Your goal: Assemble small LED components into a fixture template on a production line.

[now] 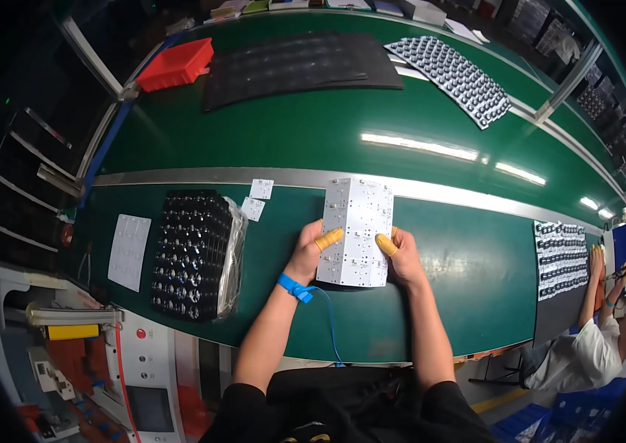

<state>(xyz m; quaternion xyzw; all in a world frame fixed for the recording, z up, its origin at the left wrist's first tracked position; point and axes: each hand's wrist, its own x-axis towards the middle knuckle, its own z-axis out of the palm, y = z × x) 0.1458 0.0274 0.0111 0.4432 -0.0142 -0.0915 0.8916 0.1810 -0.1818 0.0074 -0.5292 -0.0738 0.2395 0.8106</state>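
Between my two hands is a white circuit board panel (358, 235) dotted with small components, creased along lengthwise lines so its side strips angle away. My left hand (308, 252) grips its left edge, the thumb in a yellow finger cot pressed on the face. On the opposite edge my right hand (404, 257) holds it the same way, thumb also in a yellow cot. The fingers behind the panel are hidden. A blue wrist strap (295, 288) with a cord circles my left wrist. Left of my hands lie two small square white boards (261, 189).
A stack of black trays with shiny round parts (184, 255) and a white sheet (129, 252) lie left. Beyond a metal rail are a red bin (176, 65), black mats (298, 70) and a panel of dark round parts (452, 80). A co-worker (586, 354) handles a similar panel (560, 258) at right.
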